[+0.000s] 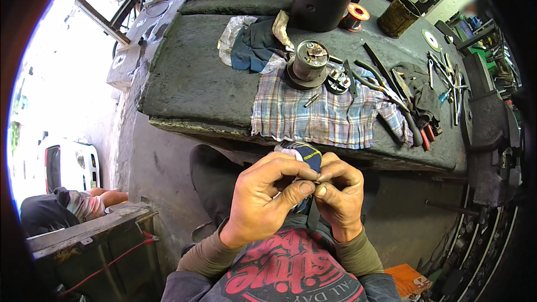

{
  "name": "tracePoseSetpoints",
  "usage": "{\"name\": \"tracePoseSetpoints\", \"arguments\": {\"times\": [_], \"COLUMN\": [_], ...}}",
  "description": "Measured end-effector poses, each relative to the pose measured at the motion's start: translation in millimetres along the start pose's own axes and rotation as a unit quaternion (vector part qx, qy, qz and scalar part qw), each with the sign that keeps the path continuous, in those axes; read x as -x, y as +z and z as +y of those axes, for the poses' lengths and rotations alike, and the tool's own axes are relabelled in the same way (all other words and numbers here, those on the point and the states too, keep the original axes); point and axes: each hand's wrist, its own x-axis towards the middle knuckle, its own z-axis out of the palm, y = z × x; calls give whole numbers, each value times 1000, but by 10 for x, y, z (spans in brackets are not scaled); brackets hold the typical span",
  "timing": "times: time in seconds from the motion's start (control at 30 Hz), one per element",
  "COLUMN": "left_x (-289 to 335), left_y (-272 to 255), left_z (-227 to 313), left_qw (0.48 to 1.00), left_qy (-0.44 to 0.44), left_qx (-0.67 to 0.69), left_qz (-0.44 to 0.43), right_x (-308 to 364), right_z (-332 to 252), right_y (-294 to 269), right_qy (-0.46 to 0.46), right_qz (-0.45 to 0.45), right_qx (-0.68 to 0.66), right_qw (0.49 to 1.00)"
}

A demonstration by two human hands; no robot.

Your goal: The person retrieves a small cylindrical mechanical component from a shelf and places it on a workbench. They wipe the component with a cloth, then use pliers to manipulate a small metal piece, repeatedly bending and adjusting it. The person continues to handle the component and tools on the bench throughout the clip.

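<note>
In front of my chest both hands meet, thumbs and forefingers pinched together. My left hand (265, 190) is closed on a dark blue cloth (311, 154) with yellow stripes and a pale part, which bulges up behind the fingers. The fingertips of my right hand (342, 193) press against those of the left. Whatever small dark thing lies between them is mostly covered. Beyond the hands, a plaid cloth (313, 126) lies on the workbench (196, 89). On it rest a round metal motor part (309, 67), a round part with terminals (338, 81) and a small metal pin (311, 100).
Pliers (386, 89), a dark file (380, 67) and several wrenches (447, 72) lie to the right. A black bucket (321, 0), a red-rimmed spool (355, 15) and a rusty can (399, 17) stand farther back. A crumpled blue rag (254, 45) lies left of the motor part.
</note>
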Motion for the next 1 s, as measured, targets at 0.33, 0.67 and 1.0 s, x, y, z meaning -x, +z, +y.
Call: {"name": "tracePoseSetpoints", "arguments": {"times": [0.33,0.67,1.0], "left_x": [-21,56,85], "left_y": [-111,58,100], "left_z": [153,-37,-51], "left_qw": [995,974,988], "left_qy": [-78,-119,-31], "left_qx": [-67,189,135], "left_qz": [-16,42,69], "right_x": [-92,1,-24], "right_z": [-327,-109,-22], "right_y": [-10,62,38], "right_qy": [40,-62,59], "right_qz": [-59,27,13], "right_qx": [205,181,-139], "right_qw": [976,981,988]}}
